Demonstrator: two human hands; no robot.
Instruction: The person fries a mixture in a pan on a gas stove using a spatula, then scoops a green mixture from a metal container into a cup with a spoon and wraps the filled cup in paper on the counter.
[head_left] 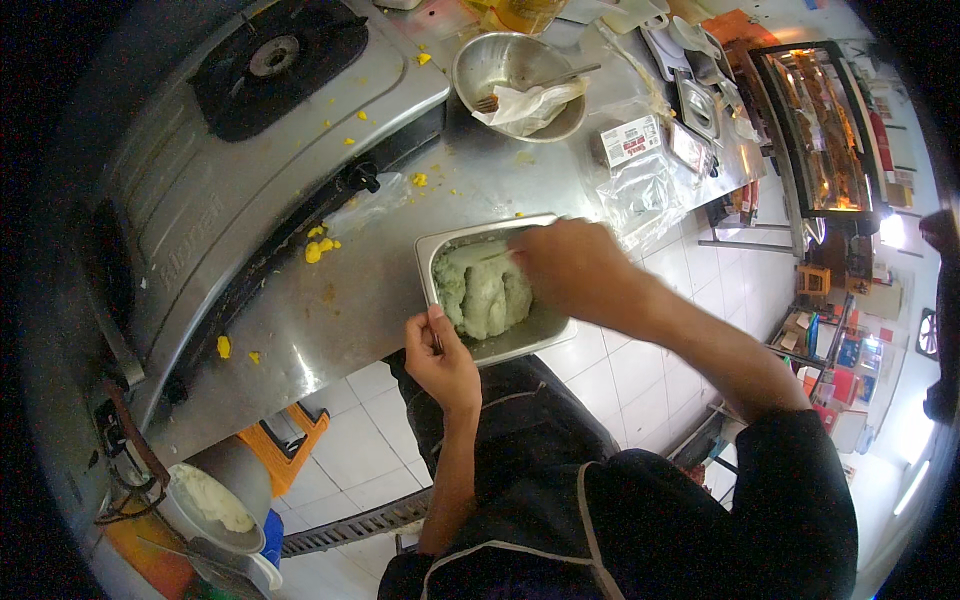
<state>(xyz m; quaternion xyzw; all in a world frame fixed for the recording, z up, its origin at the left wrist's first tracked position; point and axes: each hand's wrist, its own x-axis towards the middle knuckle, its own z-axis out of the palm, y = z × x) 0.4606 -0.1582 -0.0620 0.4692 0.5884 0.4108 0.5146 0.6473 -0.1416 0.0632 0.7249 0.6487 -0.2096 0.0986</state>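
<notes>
- Dough (487,292), pale green, is pressed in the steel tray (548,331) by the right hand (566,266); finger state cannot be told.
- Tray rim at the worktop (330,320) front edge is pinched by left hand (440,360) fingers.

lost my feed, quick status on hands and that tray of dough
Left hand grips rim of the steel tray. Right hand pressing greenish dough inside. Nothing blocking.

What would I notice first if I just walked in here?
Probably the pale green dough in a metal pan at the counter's near edge, with the right hand pressing into it and the left hand gripping the pan's rim. Next, yellow crumbs scattered over the steel counter beside the gas stove. Behind sits a round metal bowl holding a fork and crumpled paper.
</notes>
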